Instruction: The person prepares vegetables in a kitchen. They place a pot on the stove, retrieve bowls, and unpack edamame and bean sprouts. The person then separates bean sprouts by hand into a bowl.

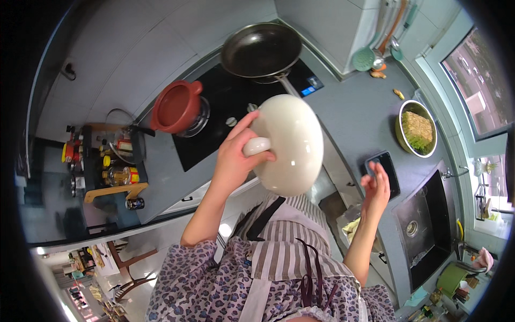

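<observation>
My left hand [237,151] grips the knob of a glossy cream ceramic pot lid [291,141]. The lid is tilted on edge in the air, in front of the counter's inner corner. My right hand [376,189] holds nothing, its fingers loosely bent and slightly apart. In the picture it overlaps a dark rectangular tray-like object [391,174] on the right counter; whether they touch I cannot tell. A red-brown clay pot [177,105], without a lid, sits on the left burner of the black glass gas hob [217,94].
A large dark frying pan [261,50] occupies the other burner, handle toward me. To the right are a metal bowl [416,129] of greens and a pale tan block, and a black sink [418,229]. A condiment rack [116,161] with bottles and a glass lid stands left.
</observation>
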A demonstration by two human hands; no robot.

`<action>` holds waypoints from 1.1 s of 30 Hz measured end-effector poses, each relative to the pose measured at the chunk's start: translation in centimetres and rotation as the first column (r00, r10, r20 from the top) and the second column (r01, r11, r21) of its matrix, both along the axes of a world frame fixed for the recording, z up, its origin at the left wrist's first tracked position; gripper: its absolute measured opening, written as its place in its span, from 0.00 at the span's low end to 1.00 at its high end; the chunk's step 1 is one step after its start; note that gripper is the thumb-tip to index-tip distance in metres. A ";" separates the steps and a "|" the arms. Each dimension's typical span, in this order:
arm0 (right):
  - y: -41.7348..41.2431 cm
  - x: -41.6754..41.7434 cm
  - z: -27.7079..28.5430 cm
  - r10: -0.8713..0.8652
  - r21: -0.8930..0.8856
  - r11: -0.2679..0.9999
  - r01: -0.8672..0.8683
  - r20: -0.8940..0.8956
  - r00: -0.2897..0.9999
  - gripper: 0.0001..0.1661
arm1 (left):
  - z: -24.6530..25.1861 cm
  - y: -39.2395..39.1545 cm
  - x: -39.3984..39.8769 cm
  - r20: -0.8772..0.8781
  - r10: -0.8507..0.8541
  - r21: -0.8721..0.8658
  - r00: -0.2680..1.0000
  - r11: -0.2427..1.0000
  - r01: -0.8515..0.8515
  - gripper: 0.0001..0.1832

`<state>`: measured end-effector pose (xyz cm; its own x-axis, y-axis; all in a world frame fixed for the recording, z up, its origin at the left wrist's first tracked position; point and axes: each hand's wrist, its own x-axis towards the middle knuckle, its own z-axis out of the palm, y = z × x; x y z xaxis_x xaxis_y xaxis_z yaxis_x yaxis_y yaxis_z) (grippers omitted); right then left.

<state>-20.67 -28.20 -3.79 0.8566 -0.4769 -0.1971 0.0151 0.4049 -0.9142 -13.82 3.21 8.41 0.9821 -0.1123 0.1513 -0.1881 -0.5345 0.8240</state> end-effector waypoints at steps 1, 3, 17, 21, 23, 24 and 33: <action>1.1 -1.2 -0.5 0.001 0.012 1.000 -0.001 -0.036 0.999 0.20 | 0.1 1.9 -0.4 0.064 0.057 0.026 0.996 0.998 -0.058 0.18; 2.8 -3.8 -2.1 0.014 0.004 1.000 -0.014 -0.083 0.996 0.20 | -0.4 6.3 -0.5 0.200 0.154 0.059 0.968 0.984 -0.169 0.17; 20.8 -8.6 -4.8 -0.017 -0.004 1.000 0.016 -0.186 0.982 0.16 | -9.7 37.4 19.3 0.097 0.477 0.151 0.873 0.860 -0.487 0.35; 24.6 -9.4 -5.1 -0.017 -0.003 1.000 0.017 -0.205 0.979 0.16 | -11.7 38.2 21.0 0.210 0.397 0.302 0.894 0.843 -0.445 0.36; 25.4 -10.3 -5.6 -0.046 -0.006 0.999 0.045 -0.215 0.976 0.16 | -12.8 38.9 21.4 0.279 0.348 0.338 0.895 0.837 -0.431 0.36; 25.6 -10.7 -5.7 -0.061 -0.004 0.998 0.062 -0.221 0.973 0.16 | -13.0 38.7 21.6 0.271 0.340 0.357 0.900 0.833 -0.422 0.36; 26.1 -11.4 -7.5 -0.116 -0.065 0.993 0.102 -0.256 0.960 0.16 | -14.2 39.3 23.8 0.238 0.227 0.508 0.944 0.799 -0.320 0.38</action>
<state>-32.07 -2.14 -11.30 0.7219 -0.5796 -0.3782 -0.1828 0.3674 -0.9119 9.95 42.54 -5.81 0.9521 0.0486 0.3019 -0.0685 -0.9283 0.3654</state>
